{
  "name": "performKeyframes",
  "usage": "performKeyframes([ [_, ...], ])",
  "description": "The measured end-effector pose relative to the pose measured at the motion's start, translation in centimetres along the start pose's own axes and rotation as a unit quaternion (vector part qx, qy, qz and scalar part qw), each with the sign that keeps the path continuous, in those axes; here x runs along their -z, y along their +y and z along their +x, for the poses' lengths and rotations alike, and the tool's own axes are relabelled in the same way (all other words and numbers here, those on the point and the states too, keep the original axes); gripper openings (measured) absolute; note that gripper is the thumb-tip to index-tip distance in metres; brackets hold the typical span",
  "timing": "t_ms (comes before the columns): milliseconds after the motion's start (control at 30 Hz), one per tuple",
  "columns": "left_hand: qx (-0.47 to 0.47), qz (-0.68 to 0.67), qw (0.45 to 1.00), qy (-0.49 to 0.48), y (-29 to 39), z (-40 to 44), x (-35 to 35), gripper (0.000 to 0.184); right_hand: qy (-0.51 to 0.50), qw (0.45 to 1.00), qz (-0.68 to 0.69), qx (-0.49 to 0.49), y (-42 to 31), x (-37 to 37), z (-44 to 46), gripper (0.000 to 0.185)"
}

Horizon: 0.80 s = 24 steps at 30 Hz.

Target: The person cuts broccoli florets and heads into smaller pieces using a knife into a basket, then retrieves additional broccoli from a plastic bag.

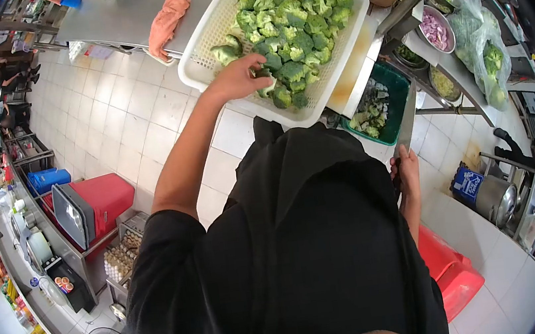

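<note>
A white perforated basket [206, 47] holds many cut broccoli florets [296, 23]. My left hand [240, 78] reaches over its near left edge, with thumb and fingers around a piece of broccoli [265, 82] at the side of the pile. Another broccoli piece [226, 50] lies apart from the pile, just beyond this hand. At my right side, my right hand [406, 166] is closed on the handle of a large knife [411, 116], whose blade points away from me. A green bin [395, 94] with broccoli scraps [371, 117] stands below the basket, close to the blade.
An orange cloth [169, 22] lies on the steel table [116, 22]. Right of the basket are a bowl of chopped purple onion [436, 31] and a plastic bag of greens [484, 53]. A red container [451, 271] stands behind my right arm.
</note>
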<state>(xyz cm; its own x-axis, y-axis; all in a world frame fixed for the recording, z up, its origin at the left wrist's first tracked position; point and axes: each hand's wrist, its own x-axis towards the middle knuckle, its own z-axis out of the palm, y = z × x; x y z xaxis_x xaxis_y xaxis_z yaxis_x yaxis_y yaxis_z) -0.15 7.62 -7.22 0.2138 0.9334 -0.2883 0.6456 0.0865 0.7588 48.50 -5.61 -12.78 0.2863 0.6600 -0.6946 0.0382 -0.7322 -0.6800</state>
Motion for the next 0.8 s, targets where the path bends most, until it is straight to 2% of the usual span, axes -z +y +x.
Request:
performKeyframes([
  [100, -0.027, 0.085, 0.996, -0.007, -0.2, 0.3, -0.6, 0.052, -0.010, 0.994, -0.031, 0.104, -1.5, -1.4, -1.6, 0.035],
  [133, -0.042, 0.077, 0.996, 0.000, -0.6, 0.6, -0.7, 0.049, -0.017, 0.993, -0.013, 0.118, -2.2, -1.9, -2.3, 0.037],
  [233, -0.028, -0.013, 0.999, 0.037, -1.4, 0.7, -0.6, 0.042, -0.056, 0.983, 0.025, 0.172, -5.5, -4.3, -4.2, 0.043],
  [300, -0.004, -0.128, 0.991, 0.034, -1.7, 0.5, -0.3, 0.037, -0.095, 0.972, 0.025, 0.213, -7.9, -6.4, -5.3, 0.047],
  [367, 0.017, -0.246, 0.969, 0.033, -1.1, 0.4, -0.1, 0.034, -0.157, 0.953, 0.042, 0.257, -9.5, -8.7, -5.8, 0.046],
  [433, 0.038, -0.365, 0.929, 0.035, 0.6, -0.7, 0.0, 0.033, -0.209, 0.905, 0.064, 0.365, -11.6, -11.7, -6.9, 0.052],
  [600, -0.006, -0.600, 0.800, 0.022, 2.9, -2.1, -1.7, 0.032, -0.375, 0.871, 0.038, 0.315, -16.3, -15.8, -9.2, 0.060],
  [633, 0.002, -0.619, 0.785, 0.031, 3.9, -2.4, -1.8, 0.030, -0.378, 0.870, -0.008, 0.315, -16.9, -16.6, -9.5, 0.073],
  [800, 0.010, -0.697, 0.713, 0.074, 4.1, -3.3, -3.0, 0.022, -0.422, 0.864, -0.009, 0.273, -17.5, -21.1, -8.0, 0.070],
])
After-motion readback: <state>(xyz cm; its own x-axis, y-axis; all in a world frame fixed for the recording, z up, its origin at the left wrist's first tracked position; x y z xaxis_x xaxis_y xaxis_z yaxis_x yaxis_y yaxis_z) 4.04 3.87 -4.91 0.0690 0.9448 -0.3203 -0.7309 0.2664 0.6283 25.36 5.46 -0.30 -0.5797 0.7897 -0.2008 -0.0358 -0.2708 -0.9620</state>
